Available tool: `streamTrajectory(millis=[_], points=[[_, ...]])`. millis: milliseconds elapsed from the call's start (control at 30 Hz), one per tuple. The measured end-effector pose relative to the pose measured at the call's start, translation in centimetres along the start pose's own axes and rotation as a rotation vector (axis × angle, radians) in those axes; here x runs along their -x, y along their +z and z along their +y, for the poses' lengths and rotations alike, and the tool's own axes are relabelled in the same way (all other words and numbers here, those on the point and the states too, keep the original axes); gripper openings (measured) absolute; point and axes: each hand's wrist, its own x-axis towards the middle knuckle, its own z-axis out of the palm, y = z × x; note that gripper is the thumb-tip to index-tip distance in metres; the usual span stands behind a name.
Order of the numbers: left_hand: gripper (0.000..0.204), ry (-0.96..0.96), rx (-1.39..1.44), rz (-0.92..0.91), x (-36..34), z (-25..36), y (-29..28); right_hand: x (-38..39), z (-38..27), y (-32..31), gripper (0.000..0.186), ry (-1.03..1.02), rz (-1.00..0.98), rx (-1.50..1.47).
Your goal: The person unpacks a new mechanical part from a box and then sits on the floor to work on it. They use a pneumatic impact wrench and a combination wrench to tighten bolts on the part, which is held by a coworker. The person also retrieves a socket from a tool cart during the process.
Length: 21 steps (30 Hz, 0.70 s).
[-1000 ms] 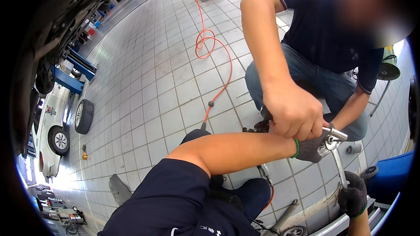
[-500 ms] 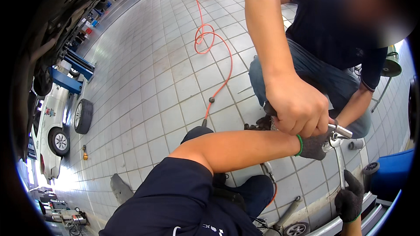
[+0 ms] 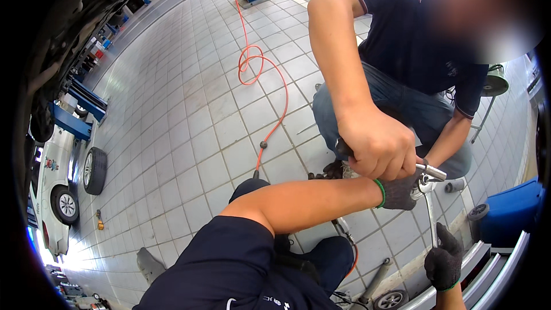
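My left hand point(image 3: 397, 193), in a dark glove with a green cuff, is closed beside a shiny metal part; what it grips is largely hidden behind another person's bare hand point(image 3: 379, 148). My right hand point(image 3: 445, 262), gloved too, is wrapped round the lower end of a long silver wrench point(image 3: 431, 215). The wrench's upper end meets the metal part near my left fingers. Across the top, the other person's fist holds a dark-handled tool, its grip point(image 3: 344, 148) showing at one side. A bright metal cylinder point(image 3: 434, 173) projects beyond that fist.
The other person squats opposite on the tiled floor point(image 3: 201, 120). An orange hose point(image 3: 285, 95) loops across it. Metal rails point(image 3: 488, 278) and a blue bin point(image 3: 511, 215) stand at the right. A loose wheel point(image 3: 95, 170) and a white car point(image 3: 54, 195) are at the left.
The view has shifted slightly, so most of the scene sits further left. Both my hands and the other person's fist keep nearly the same grips around the metal part and wrench.
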Motion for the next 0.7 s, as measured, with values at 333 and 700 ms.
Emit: streamTrajectory(millis=[333, 700], points=[[0.018, 0.014, 0.075, -0.007, 1.2, 2.3, -2.6, 1.2, 0.6, 2.7, 0.065, -0.030, 0.031, -0.019], [0.056, -0.150, -0.425, 0.066, 1.8, 2.7, -2.0, -0.3, -1.0, -1.1, 0.049, -0.242, -0.015, 1.184]])
